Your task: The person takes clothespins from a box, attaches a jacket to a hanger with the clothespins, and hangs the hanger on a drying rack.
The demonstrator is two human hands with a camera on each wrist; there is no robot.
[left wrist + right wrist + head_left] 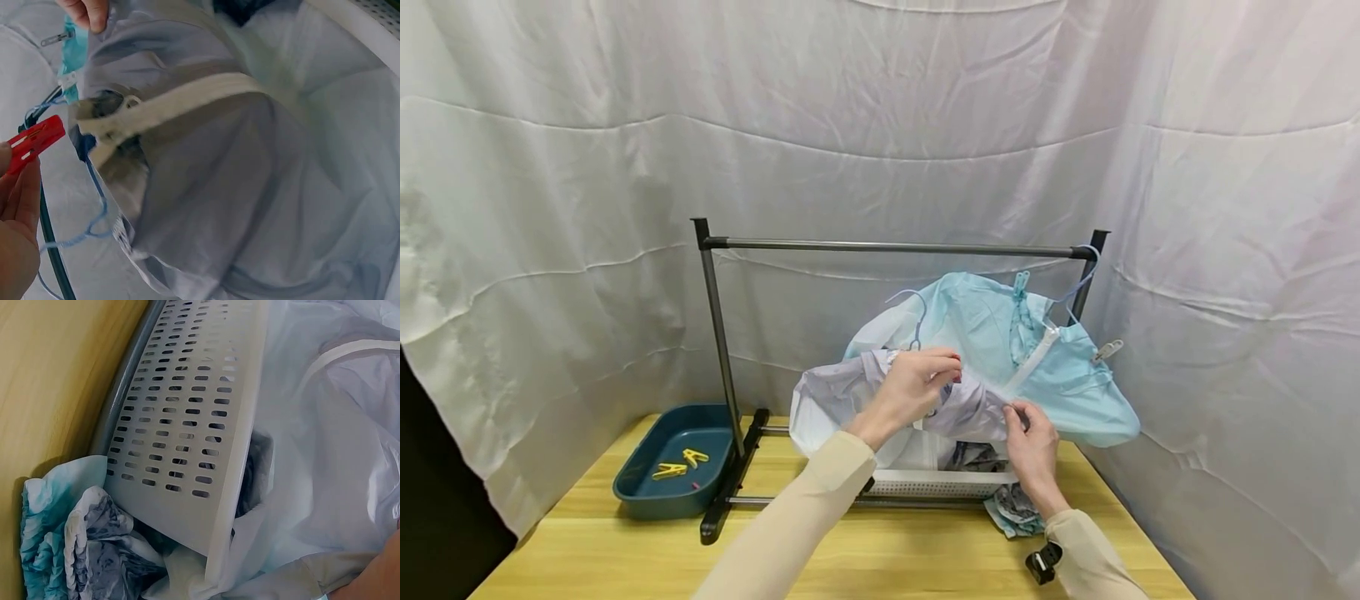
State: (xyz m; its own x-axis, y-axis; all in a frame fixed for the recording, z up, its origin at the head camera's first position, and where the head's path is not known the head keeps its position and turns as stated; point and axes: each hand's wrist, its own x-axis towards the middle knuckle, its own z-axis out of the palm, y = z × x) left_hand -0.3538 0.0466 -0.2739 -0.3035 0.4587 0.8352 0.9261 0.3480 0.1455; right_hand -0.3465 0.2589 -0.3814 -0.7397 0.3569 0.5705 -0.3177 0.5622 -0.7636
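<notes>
Left wrist, slotted red clip [49, 137], thin wrinkled greyish fabric [206, 181]

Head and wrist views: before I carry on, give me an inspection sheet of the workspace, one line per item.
Surface: wooden table, bearing a black rack.
Job's things: lilac garment, a blue hanger's hook above it, off the rail; light-blue garment hung at the rail's right end; white basket; blue tub holding two yellow clips.
Clutter: crumpled patterned cloth at the basket's right end.
Hands: left hand pinches a red clip; right hand pinches the lilac garment's edge.
Cables: nothing seen.
Surroundings: pale curtains behind and on both sides.
</notes>
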